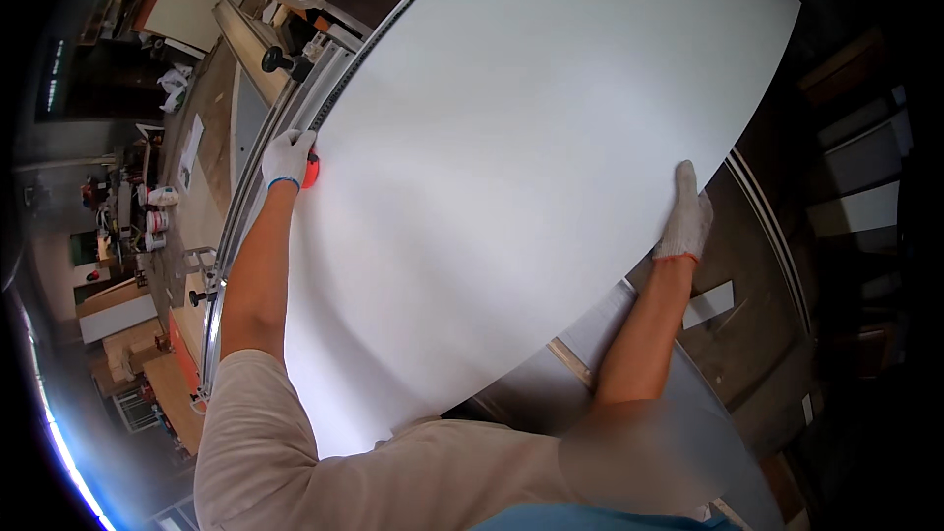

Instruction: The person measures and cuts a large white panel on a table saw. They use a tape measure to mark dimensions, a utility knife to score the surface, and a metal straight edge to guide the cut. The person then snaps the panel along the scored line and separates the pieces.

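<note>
A large white panel (492, 157) spreads across the middle, its far end high at the right. On its left side, my left hand (286, 158) in a white glove with a blue cuff is closed beside the metal rail (334, 74). A red rounded object (312, 169) shows from under this hand, against the panel; most of it is hidden. My right hand (685, 221), gloved in white with an orange cuff, grips the panel's right edge. Its thumb lies along the top, and the other fingers are mostly hidden beneath the edge.
A black knob (275, 60) stands out from the rail at the upper left, with another knob (196, 298) lower down. Boards (118, 318) and white buckets (155, 221) stand farther left. Below the panel, a grey machine surface (536, 383) shows; a pale offcut (709, 305) lies at right.
</note>
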`<action>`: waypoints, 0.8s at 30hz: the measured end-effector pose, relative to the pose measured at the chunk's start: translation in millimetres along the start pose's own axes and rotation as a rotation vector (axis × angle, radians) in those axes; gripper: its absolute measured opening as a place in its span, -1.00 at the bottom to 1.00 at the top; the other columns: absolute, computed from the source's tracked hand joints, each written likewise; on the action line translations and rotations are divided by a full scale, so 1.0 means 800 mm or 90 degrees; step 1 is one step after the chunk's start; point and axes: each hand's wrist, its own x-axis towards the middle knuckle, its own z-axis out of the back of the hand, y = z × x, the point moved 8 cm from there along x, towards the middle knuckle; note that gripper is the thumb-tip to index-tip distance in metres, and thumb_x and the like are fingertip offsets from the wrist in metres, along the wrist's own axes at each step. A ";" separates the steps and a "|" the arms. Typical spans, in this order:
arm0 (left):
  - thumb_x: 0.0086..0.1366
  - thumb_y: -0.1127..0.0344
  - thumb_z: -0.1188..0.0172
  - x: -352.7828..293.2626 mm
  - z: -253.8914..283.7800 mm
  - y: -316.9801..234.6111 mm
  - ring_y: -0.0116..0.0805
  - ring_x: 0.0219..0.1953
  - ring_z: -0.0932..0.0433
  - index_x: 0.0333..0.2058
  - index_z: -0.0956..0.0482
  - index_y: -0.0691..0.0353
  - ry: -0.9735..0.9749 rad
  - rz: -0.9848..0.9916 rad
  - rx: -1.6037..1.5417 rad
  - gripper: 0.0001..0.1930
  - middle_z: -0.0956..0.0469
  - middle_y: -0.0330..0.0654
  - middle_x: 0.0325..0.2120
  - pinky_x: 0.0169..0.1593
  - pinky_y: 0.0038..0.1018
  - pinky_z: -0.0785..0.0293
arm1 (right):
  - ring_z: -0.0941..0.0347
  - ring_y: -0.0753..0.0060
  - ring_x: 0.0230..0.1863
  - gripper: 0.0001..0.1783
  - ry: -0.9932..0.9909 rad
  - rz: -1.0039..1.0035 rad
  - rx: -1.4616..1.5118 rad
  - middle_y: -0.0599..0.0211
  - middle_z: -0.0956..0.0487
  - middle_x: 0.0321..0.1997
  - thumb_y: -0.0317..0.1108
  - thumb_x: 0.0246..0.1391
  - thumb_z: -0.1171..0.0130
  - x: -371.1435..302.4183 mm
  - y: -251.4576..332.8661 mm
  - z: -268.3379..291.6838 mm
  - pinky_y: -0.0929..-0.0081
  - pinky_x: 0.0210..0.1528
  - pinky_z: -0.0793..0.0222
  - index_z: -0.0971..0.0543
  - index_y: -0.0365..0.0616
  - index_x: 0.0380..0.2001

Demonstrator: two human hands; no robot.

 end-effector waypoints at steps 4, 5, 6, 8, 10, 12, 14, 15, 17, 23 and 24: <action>0.28 -0.15 -0.31 0.003 -0.001 -0.002 -0.13 -0.31 -0.70 -0.34 -0.80 0.17 -0.016 -0.021 0.025 -0.56 -0.73 -0.06 -0.42 -0.13 -0.24 -0.55 | -0.68 0.26 0.00 -0.35 0.017 0.008 0.040 0.06 -0.69 0.11 -0.08 0.38 -0.31 0.008 -0.007 0.003 0.31 0.10 -0.60 -0.55 -0.44 0.28; 0.28 -0.14 -0.31 0.003 -0.001 0.000 -0.13 -0.31 -0.70 -0.34 -0.80 0.16 -0.012 -0.019 0.026 -0.56 -0.73 -0.06 -0.42 -0.13 -0.24 -0.55 | -0.67 0.27 0.00 -0.35 0.014 0.002 0.039 0.06 -0.69 0.11 -0.08 0.38 -0.31 0.008 -0.008 0.003 0.31 0.09 -0.60 -0.55 -0.43 0.28; 0.27 -0.14 -0.31 0.003 -0.001 0.000 -0.12 -0.31 -0.69 -0.34 -0.80 0.16 -0.007 -0.016 0.027 -0.56 -0.73 -0.05 -0.42 -0.13 -0.25 -0.55 | -0.67 0.27 0.00 -0.36 0.011 -0.004 0.038 0.06 -0.69 0.12 -0.07 0.38 -0.31 0.006 -0.007 0.003 0.32 0.09 -0.61 -0.56 -0.41 0.28; 0.27 -0.14 -0.30 0.001 0.000 0.001 -0.13 -0.31 -0.69 -0.34 -0.80 0.16 -0.004 -0.012 0.030 -0.56 -0.73 -0.05 -0.42 -0.12 -0.25 -0.55 | -0.67 0.28 0.00 -0.37 0.004 -0.003 0.033 0.07 -0.69 0.12 -0.06 0.38 -0.31 0.005 -0.007 0.003 0.32 0.08 -0.61 -0.57 -0.40 0.27; 0.27 -0.14 -0.31 -0.004 0.003 -0.005 -0.14 -0.30 -0.70 -0.34 -0.80 0.17 -0.008 -0.010 0.034 -0.57 -0.73 -0.06 -0.41 -0.11 -0.25 -0.55 | -0.67 0.28 0.00 -0.38 -0.002 0.010 0.025 0.07 -0.69 0.12 -0.06 0.38 -0.32 0.007 -0.007 0.003 0.33 0.07 -0.62 -0.58 -0.39 0.26; 0.27 -0.13 -0.31 -0.006 0.003 -0.009 -0.15 -0.30 -0.70 -0.34 -0.80 0.17 0.006 -0.005 0.010 -0.56 -0.74 -0.07 -0.41 -0.11 -0.25 -0.55 | -0.67 0.29 -0.01 -0.37 0.004 0.016 0.061 0.07 -0.69 0.10 -0.05 0.37 -0.33 0.005 -0.006 0.002 0.32 0.06 -0.62 -0.59 -0.41 0.24; 0.28 -0.13 -0.31 -0.004 0.002 -0.007 -0.16 -0.30 -0.70 -0.35 -0.80 0.18 0.007 -0.001 -0.007 -0.56 -0.74 -0.07 -0.41 -0.11 -0.26 -0.55 | -0.67 0.29 -0.03 -0.35 0.003 0.011 0.065 0.07 -0.70 0.09 -0.03 0.36 -0.34 0.004 -0.004 0.000 0.32 0.05 -0.62 -0.60 -0.44 0.21; 0.28 -0.13 -0.32 -0.001 0.000 -0.005 -0.16 -0.30 -0.70 -0.35 -0.80 0.18 0.003 -0.001 -0.012 -0.56 -0.74 -0.08 -0.42 -0.11 -0.26 -0.55 | -0.68 0.29 -0.03 -0.34 -0.003 0.002 0.052 0.07 -0.70 0.07 -0.02 0.35 -0.35 0.004 -0.002 0.001 0.31 0.05 -0.62 -0.60 -0.46 0.20; 0.28 -0.12 -0.32 0.002 -0.003 -0.001 -0.17 -0.30 -0.71 -0.35 -0.80 0.19 -0.002 -0.003 -0.006 -0.56 -0.74 -0.08 -0.42 -0.10 -0.27 -0.55 | -0.68 0.28 -0.04 -0.32 -0.012 0.007 0.028 0.06 -0.71 0.06 0.00 0.34 -0.36 0.009 -0.003 0.004 0.31 0.04 -0.63 -0.60 -0.50 0.17; 0.27 -0.12 -0.32 0.011 -0.008 0.002 -0.12 -0.27 -0.72 -0.34 -0.81 0.18 0.014 0.000 0.030 -0.57 -0.74 -0.03 -0.40 -0.08 -0.24 -0.57 | -0.69 0.27 -0.06 -0.29 -0.016 0.018 0.028 0.02 -0.71 0.03 0.01 0.33 -0.37 0.000 0.008 -0.001 0.29 0.02 -0.64 -0.60 -0.55 0.13; 0.26 -0.13 -0.32 0.013 -0.007 -0.001 -0.10 -0.26 -0.73 -0.34 -0.81 0.17 0.018 0.000 0.041 -0.57 -0.75 -0.03 -0.39 -0.08 -0.23 -0.58 | -0.69 0.27 -0.06 -0.30 -0.015 0.012 0.031 0.01 -0.71 0.03 0.01 0.33 -0.37 -0.002 0.010 -0.001 0.29 0.01 -0.64 -0.60 -0.55 0.13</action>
